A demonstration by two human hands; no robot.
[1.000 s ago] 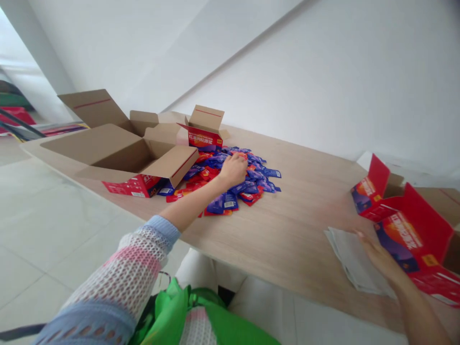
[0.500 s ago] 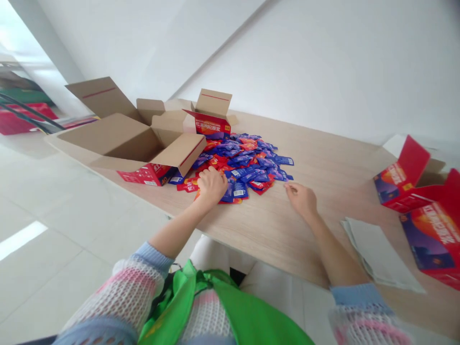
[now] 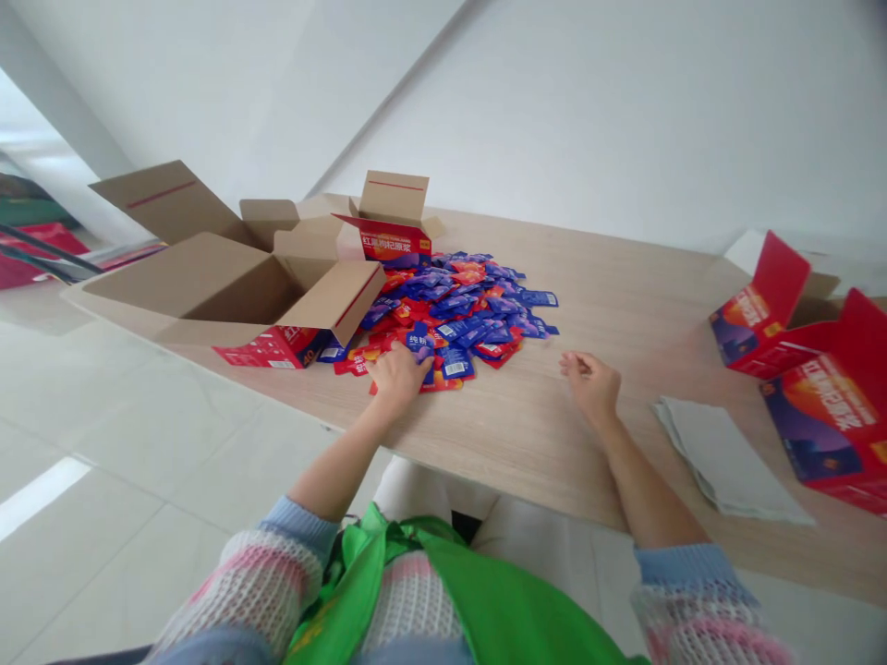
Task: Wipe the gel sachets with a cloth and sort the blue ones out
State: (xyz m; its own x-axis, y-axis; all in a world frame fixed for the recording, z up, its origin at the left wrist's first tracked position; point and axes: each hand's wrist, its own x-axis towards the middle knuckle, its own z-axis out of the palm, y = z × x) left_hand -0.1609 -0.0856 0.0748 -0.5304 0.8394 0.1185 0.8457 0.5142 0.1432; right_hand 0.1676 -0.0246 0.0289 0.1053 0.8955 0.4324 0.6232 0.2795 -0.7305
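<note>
A heap of small blue and red sachets point(image 3: 464, 300) lies on the wooden table point(image 3: 505, 443). At its near left edge, my left hand point(image 3: 400, 372) has its fingers on a blue sachet point(image 3: 419, 344) with white lettering, gripping it from the near side. To the right of the heap, my right hand point(image 3: 589, 380) is held above the bare wood, its fingers curled together; whether something small is between them cannot be made out.
A large open carton point(image 3: 194, 277) stands on the left, with a smaller open red box point(image 3: 394, 242) behind the heap. On the right are two open red boxes point(image 3: 828, 416) and a folded pale cloth point(image 3: 731, 462).
My left hand now has a blue sachet at its fingertips. My right hand has shifted slightly right, away from the heap. The view has turned a little.
</note>
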